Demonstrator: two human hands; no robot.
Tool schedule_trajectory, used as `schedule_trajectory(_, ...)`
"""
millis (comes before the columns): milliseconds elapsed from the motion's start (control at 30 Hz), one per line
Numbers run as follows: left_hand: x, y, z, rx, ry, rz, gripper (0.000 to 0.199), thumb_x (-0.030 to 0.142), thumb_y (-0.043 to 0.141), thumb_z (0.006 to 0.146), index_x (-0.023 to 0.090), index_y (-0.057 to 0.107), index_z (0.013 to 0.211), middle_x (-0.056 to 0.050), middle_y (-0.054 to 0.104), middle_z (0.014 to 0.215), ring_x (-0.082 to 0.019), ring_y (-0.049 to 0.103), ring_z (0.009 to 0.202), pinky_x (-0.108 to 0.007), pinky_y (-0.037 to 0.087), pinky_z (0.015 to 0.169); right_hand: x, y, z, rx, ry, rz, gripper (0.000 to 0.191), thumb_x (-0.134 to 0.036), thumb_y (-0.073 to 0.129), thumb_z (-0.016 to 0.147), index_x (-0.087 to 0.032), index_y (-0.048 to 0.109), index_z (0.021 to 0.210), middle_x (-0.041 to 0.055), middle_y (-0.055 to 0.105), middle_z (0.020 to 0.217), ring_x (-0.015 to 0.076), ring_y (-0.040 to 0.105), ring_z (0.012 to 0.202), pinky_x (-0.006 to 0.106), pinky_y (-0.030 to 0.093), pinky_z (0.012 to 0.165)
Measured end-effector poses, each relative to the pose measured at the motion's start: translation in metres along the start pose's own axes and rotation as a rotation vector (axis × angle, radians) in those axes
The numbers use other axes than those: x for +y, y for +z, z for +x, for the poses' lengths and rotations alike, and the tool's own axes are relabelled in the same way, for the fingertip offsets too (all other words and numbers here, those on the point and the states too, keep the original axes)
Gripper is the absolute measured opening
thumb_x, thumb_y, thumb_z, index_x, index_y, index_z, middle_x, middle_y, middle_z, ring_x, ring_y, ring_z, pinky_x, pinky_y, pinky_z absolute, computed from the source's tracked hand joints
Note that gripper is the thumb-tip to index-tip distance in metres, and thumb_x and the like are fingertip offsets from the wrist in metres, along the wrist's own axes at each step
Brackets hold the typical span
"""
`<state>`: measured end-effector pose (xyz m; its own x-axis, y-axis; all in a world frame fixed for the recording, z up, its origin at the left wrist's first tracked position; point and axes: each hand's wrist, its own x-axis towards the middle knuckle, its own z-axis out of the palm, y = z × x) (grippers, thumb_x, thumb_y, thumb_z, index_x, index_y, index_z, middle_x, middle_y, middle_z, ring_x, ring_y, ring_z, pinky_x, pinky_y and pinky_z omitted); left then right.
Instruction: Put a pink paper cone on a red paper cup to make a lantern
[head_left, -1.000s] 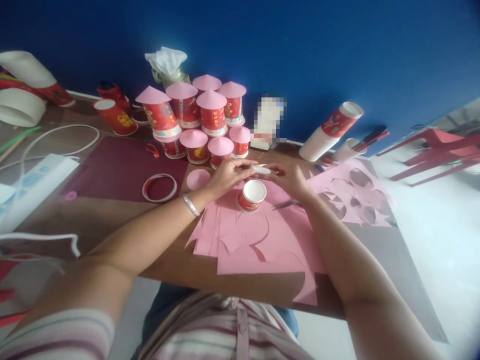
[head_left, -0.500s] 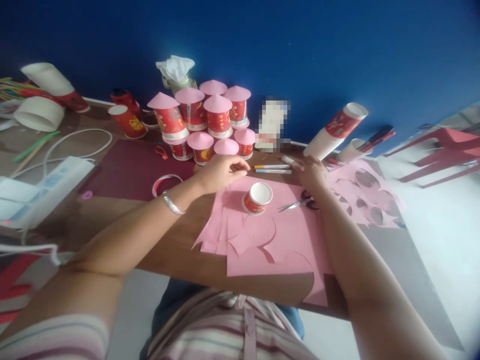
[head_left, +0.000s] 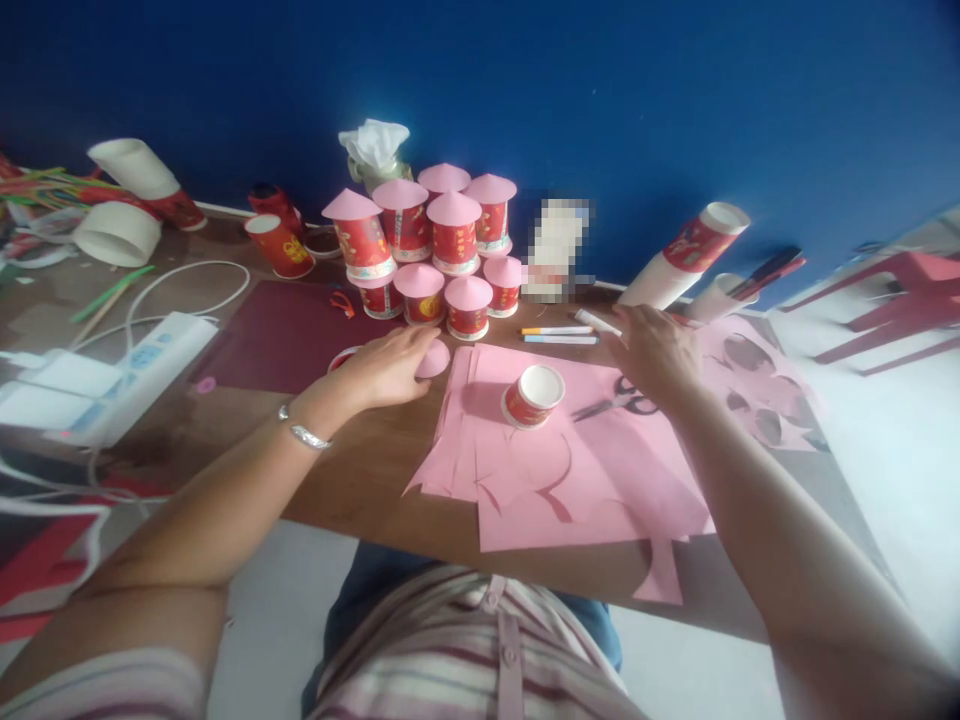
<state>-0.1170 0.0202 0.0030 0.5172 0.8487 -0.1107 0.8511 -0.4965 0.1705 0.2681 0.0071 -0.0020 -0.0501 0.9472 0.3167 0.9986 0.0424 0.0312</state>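
My left hand (head_left: 394,366) rests low over the table, its fingers closed at the edge of a small pink paper cone (head_left: 433,360). My right hand (head_left: 660,352) hovers at the right with fingers a little apart, close to a white capped tube (head_left: 598,321). Between the hands an upturned red paper cup (head_left: 531,402) stands on pink paper sheets (head_left: 525,530). Scissors (head_left: 619,398) with dark handles lie on the sheets, right of the cup. Behind my left hand several red paper cups (head_left: 454,242) wear pink cone tops.
Two markers (head_left: 559,335) lie behind the sheets. A leaning cup stack (head_left: 679,258) and a pen cup (head_left: 716,298) stand at the back right, near cut-out pink scraps (head_left: 765,380). A power strip (head_left: 154,370) with white cables occupies the left side.
My left hand has moved left, away from the capped cups, and now touches the small pink cone. My right hand has shifted slightly right, off the white tube. The view has turned a little left.
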Motion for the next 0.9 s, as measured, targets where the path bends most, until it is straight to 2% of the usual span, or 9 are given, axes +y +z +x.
schedule_trajectory(67, 0.006, -0.001, 0.006, -0.002, 0.009, 0.083, 0.065, 0.019, 0.064, 0.084, 0.014, 0.047, 0.147, -0.022, 0.06, 0.148, -0.038, 0.064, 0.132, -0.046, 0.057, 0.102, -0.006, -0.014, -0.013, -0.014, -0.036, 0.018, 0.038, -0.037, 0.054, 0.099, -0.02, 0.068, 0.13, 0.0127, 0.078, 0.107, 0.0311, 0.072, 0.089, 0.037, 0.048, 0.069)
schedule_trajectory(167, 0.011, -0.001, 0.009, 0.004, 0.005, 0.191, 0.046, 0.014, 0.057, 0.084, 0.014, 0.057, 0.13, -0.022, 0.07, 0.128, -0.038, 0.072, 0.115, -0.045, 0.06, 0.085, -0.013, -0.029, -0.037, 0.019, -0.152, 0.065, 0.039, -0.034, 0.053, 0.101, -0.021, 0.065, 0.136, 0.0115, 0.08, 0.114, 0.0275, 0.074, 0.087, 0.032, 0.044, 0.06)
schedule_trajectory(267, 0.011, 0.001, 0.005, 0.033, -0.012, 0.229, 0.043, 0.01, 0.052, 0.085, 0.013, 0.059, 0.127, -0.021, 0.073, 0.12, -0.037, 0.075, 0.104, -0.044, 0.059, 0.079, -0.02, -0.038, -0.064, 0.079, -0.243, 0.099, 0.031, -0.029, 0.057, 0.101, -0.019, 0.069, 0.128, 0.0078, 0.082, 0.098, 0.0226, 0.074, 0.073, 0.029, 0.043, 0.053)
schedule_trajectory(400, 0.004, 0.007, 0.001, 0.107, -0.049, 0.206, 0.053, 0.013, 0.051, 0.089, 0.012, 0.052, 0.142, -0.02, 0.072, 0.13, -0.035, 0.074, 0.111, -0.043, 0.06, 0.084, -0.036, -0.047, -0.102, 0.204, -0.482, 0.183, 0.024, -0.022, 0.061, 0.102, -0.012, 0.068, 0.123, 0.0104, 0.081, 0.1, 0.0212, 0.077, 0.081, 0.03, 0.054, 0.061)
schedule_trajectory(533, -0.002, 0.014, 0.002, 0.179, -0.05, 0.234, 0.039, 0.021, 0.051, 0.098, 0.01, 0.061, 0.134, -0.021, 0.072, 0.128, -0.037, 0.074, 0.109, -0.043, 0.059, 0.079, -0.057, -0.044, -0.134, 0.16, -0.776, 0.306, 0.023, -0.015, 0.063, 0.1, -0.008, 0.067, 0.122, 0.0143, 0.081, 0.107, 0.0249, 0.078, 0.096, 0.035, 0.064, 0.074)
schedule_trajectory(600, -0.003, 0.017, 0.002, 0.225, -0.037, 0.214, 0.034, 0.032, 0.048, 0.104, 0.011, 0.068, 0.123, -0.02, 0.075, 0.12, -0.036, 0.075, 0.103, -0.043, 0.058, 0.075, -0.067, -0.036, -0.144, 0.142, -0.85, 0.346, 0.026, -0.019, 0.061, 0.102, -0.008, 0.067, 0.125, 0.016, 0.08, 0.113, 0.0271, 0.077, 0.105, 0.038, 0.067, 0.083)
schedule_trajectory(733, -0.002, 0.015, -0.001, 0.362, 0.012, 0.093, 0.038, 0.043, 0.047, 0.107, 0.017, 0.075, 0.108, -0.016, 0.079, 0.113, -0.032, 0.076, 0.102, -0.043, 0.058, 0.08, -0.082, -0.014, -0.149, 0.055, -0.842, 0.48, 0.037, -0.024, 0.058, 0.103, -0.01, 0.063, 0.137, 0.0185, 0.076, 0.13, 0.0287, 0.073, 0.121, 0.046, 0.066, 0.1)
schedule_trajectory(833, 0.005, 0.007, -0.008, 0.478, 0.095, -0.03, 0.029, 0.037, 0.051, 0.106, 0.027, 0.076, 0.115, -0.01, 0.078, 0.127, -0.03, 0.074, 0.113, -0.046, 0.057, 0.095, -0.091, -0.004, -0.141, 0.0, -0.802, 0.553, 0.042, -0.024, 0.06, 0.101, -0.012, 0.062, 0.141, 0.0198, 0.074, 0.134, 0.0317, 0.073, 0.124, 0.049, 0.064, 0.104)
schedule_trajectory(900, 0.012, 0.0, -0.012, 0.537, 0.136, -0.088, 0.026, 0.033, 0.054, 0.104, 0.03, 0.078, 0.113, -0.008, 0.079, 0.126, -0.03, 0.073, 0.116, -0.049, 0.055, 0.101, -0.096, -0.005, -0.134, -0.038, -0.78, 0.631, 0.041, -0.026, 0.06, 0.101, -0.015, 0.064, 0.141, 0.0186, 0.074, 0.135, 0.0327, 0.072, 0.125, 0.051, 0.064, 0.105)
